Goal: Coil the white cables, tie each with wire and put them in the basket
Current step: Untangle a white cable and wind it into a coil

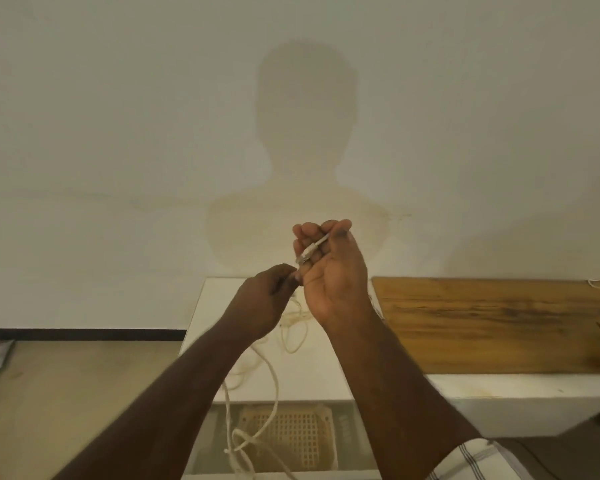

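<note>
A person's two bare hands are raised in front of a pale wall. The left hand has its fingers curled, pinching a white cable that hangs in loose loops below it. Just to its right and slightly higher, the right hand faces palm up, fingers curled around the cable's plug end. Below both hands, between the forearms, sits a cream lattice basket. To the right of the right hand lies a wooden board.

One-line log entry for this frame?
phase: coiling start | right hand: holds cable plug end | left hand: pinches cable | basket: below, slack over it
</note>
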